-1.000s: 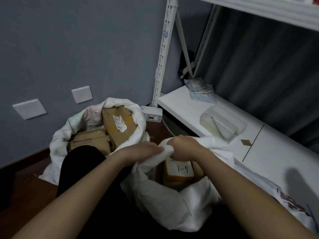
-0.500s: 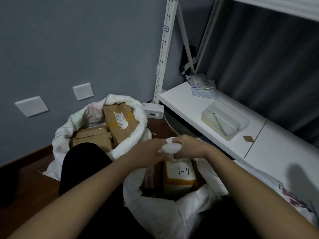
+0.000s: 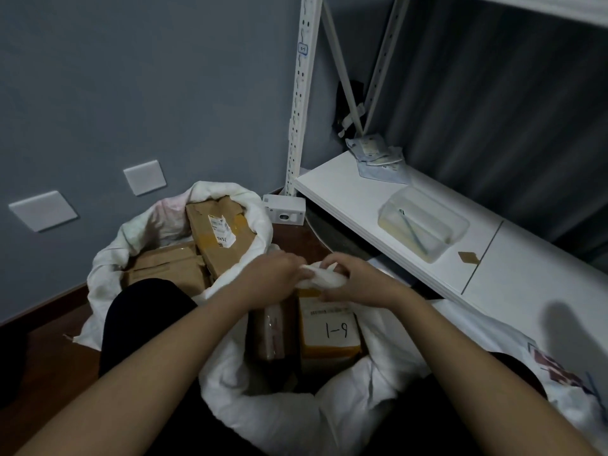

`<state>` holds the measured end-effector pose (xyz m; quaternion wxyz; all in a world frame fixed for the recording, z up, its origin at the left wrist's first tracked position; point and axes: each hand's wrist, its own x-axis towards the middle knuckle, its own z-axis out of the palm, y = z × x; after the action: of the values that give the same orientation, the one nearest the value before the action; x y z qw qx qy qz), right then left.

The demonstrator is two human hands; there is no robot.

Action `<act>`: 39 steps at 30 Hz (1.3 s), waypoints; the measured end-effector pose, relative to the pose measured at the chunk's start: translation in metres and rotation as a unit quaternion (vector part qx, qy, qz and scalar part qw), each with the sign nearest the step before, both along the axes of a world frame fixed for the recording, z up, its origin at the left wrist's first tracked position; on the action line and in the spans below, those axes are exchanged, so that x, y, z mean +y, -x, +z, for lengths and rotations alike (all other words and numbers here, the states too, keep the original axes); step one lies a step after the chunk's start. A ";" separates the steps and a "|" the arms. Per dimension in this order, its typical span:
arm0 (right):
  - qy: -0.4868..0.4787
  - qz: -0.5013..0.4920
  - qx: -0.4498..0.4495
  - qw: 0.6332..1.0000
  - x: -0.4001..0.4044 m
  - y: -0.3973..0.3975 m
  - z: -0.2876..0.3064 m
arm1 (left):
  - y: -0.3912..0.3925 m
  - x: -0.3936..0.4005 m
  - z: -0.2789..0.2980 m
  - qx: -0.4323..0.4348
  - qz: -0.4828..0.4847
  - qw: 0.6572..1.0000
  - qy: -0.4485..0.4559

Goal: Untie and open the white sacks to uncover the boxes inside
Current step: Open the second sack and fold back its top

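sacks (image 3: 263, 406): 2 | boxes (image 3: 220, 232): 5 | wall plates (image 3: 144, 177): 2

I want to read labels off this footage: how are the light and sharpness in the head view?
Head view: dim, bluish light; the handwritten box mark reads clearly, the far box label too small; the left hand and right hand slightly motion-blurred; wide-angle lens bends the shelf post.

Both hands — left hand (image 3: 274, 271), right hand (image 3: 353, 279) — seemingly pinching.
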<state>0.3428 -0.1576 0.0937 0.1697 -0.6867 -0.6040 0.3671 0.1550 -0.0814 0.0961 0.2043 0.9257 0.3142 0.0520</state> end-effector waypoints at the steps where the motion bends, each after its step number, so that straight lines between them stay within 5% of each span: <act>1: -0.029 0.002 -0.035 0.999 -0.005 -0.005 -0.003 | 0.006 0.007 0.002 -0.008 0.034 0.997 0.070; 3: -0.101 -0.013 -0.101 0.990 -0.014 -0.010 -0.014 | 0.012 0.017 0.002 -0.007 0.074 0.991 0.110; 6: -0.158 -0.095 0.022 0.983 -0.016 -0.004 -0.020 | 0.001 0.012 0.001 0.023 0.071 0.996 -0.045; 10: -0.011 -0.135 0.190 0.972 -0.010 -0.008 -0.006 | -0.018 0.007 -0.005 0.002 -0.026 0.992 -0.120; 12: -0.023 -0.143 0.172 0.974 -0.014 -0.015 -0.006 | -0.021 0.019 -0.007 -0.010 -0.021 0.997 -0.071; 15: -0.080 -0.146 0.059 0.984 -0.028 -0.024 -0.017 | -0.016 0.049 -0.007 -0.051 0.071 0.988 0.124; 18: -0.107 -0.170 0.031 0.979 -0.036 -0.025 -0.032 | -0.023 0.055 -0.009 0.005 0.084 0.996 0.024; 20: -0.071 -0.230 0.127 0.962 -0.028 -0.024 -0.030 | -0.038 0.040 -0.013 0.020 0.024 0.996 -0.082; 23: -0.005 -0.301 0.333 0.894 -0.012 -0.026 -0.020 | -0.058 0.023 -0.023 -0.013 -0.049 0.993 -0.107; 28: -0.100 -0.256 0.102 0.956 -0.025 -0.039 -0.025 | -0.073 0.049 -0.043 -0.037 -0.027 0.998 -0.049; 31: -0.110 -0.266 0.075 0.955 -0.040 -0.040 -0.042 | -0.080 0.057 -0.044 -0.048 -0.006 0.999 -0.020; 34: -0.088 -0.323 0.172 0.926 -0.036 -0.037 -0.041 | -0.088 0.052 -0.038 -0.023 -0.013 0.999 -0.036; 37: -0.035 -0.372 0.338 0.864 -0.029 -0.037 -0.031 | -0.097 0.034 -0.038 -0.082 -0.124 0.988 -0.043; 39: -0.053 -0.369 0.304 0.877 -0.036 -0.043 -0.031 | -0.102 0.030 -0.043 -0.127 -0.158 0.978 -0.052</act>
<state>0.3861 -0.1938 0.0631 0.5042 -0.7047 -0.2438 0.4356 0.2570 -0.0510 0.0536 0.1999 0.9589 0.1321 0.1523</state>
